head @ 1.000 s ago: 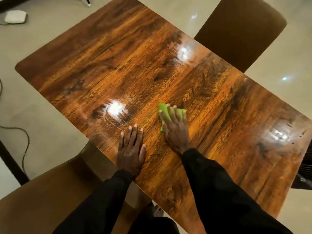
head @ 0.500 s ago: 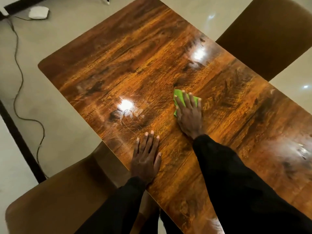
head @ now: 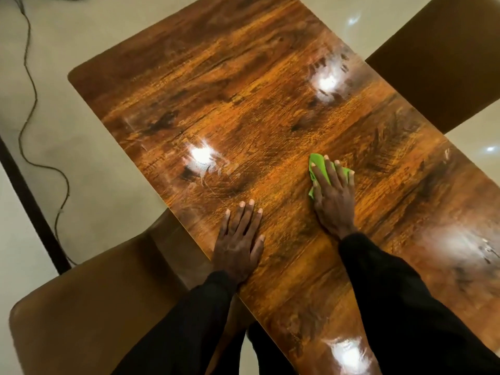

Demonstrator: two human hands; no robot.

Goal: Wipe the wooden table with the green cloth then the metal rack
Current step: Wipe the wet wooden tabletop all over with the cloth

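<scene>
Standing by the table (head: 243, 90). Glossy dark wood top, lamp glare on it in several spots.

Right hand (head: 334, 201): flat on the cloth (head: 318, 163), palm down, fingers straight and a little apart, pressing, not curled round it. The green cloth lies crumpled on the tabletop about midway across. It shows past the fingertips, between the fingers and on the thumb side; the rest is hidden under the palm.

Left hand (head: 239, 239): flat on the bare wood just inside the near edge, fingers straight and close together, thumb out to the side. It holds nothing. It touches neither the cloth nor the other hand.

Change since half a second ago: the right hand and cloth now sit further to the person's right of the left hand, and a little nearer the person. The gap between the hands is wider. The left hand keeps its place by the near edge, in the same pose. The right hand's fingers lie as before, spread on the green.

The view has shifted too. The white thing on the floor at top left has slid almost out of sight. A new glare patch (head: 349, 355) shows large at the table's near end.

Around: a brown chair (head: 81, 307) under the near edge by the left black sleeve (head: 189, 320). A second chair (head: 446, 63) across the table. A dark cable (head: 29, 85) snakes over the pale floor (head: 81, 158).
</scene>
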